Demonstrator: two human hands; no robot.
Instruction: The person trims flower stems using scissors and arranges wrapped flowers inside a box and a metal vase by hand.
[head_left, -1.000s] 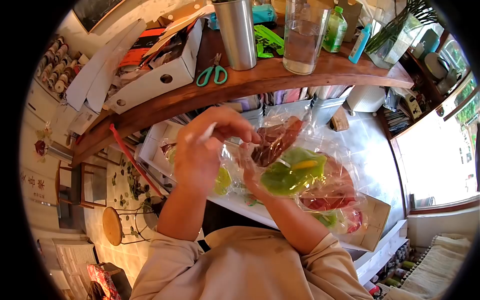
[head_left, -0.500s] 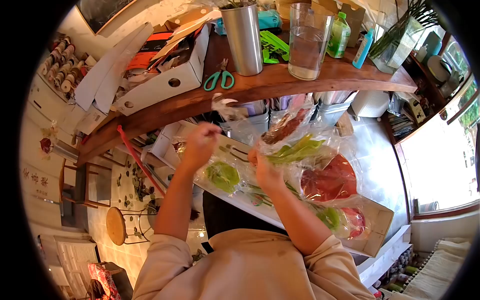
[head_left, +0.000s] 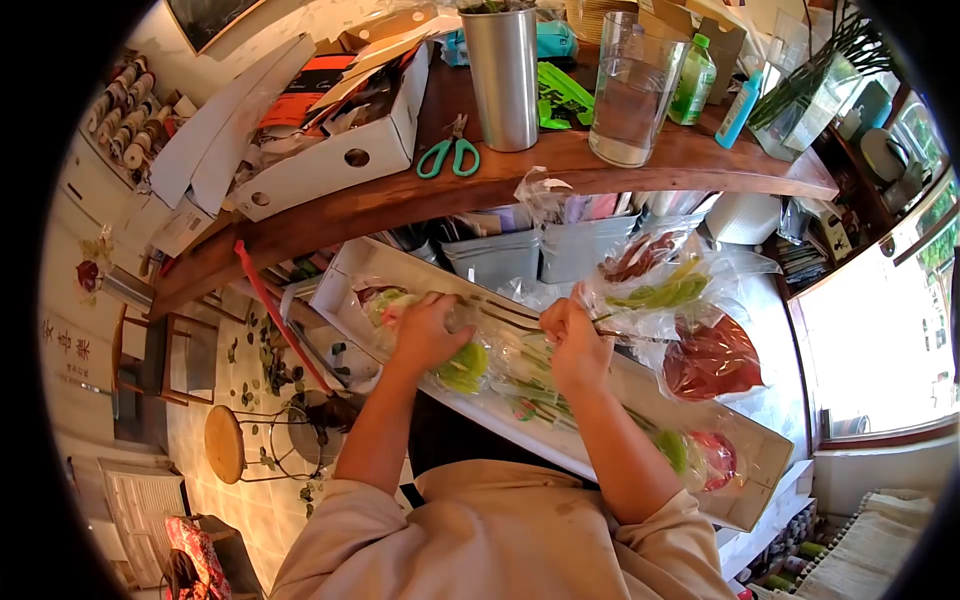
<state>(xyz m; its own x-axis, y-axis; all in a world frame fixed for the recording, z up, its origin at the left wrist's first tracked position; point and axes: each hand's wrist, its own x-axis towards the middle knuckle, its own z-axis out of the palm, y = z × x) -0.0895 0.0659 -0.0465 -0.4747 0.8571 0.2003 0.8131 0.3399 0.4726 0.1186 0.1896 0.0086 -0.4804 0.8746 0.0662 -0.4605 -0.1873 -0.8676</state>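
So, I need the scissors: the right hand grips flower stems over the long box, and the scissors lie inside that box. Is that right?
Not quite: the scissors lie on the wooden table, beside the metal vase, not inside the long box, as the head view shows. The right hand does grip flower stems over that box.

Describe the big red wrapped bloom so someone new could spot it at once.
Find the long white box below the wooden tabletop. To the right of the right hand, the red bloom sits by the box's far edge. It is broad and deep red, unlike the green bloom above it and the smaller pinkish bloom in the box.
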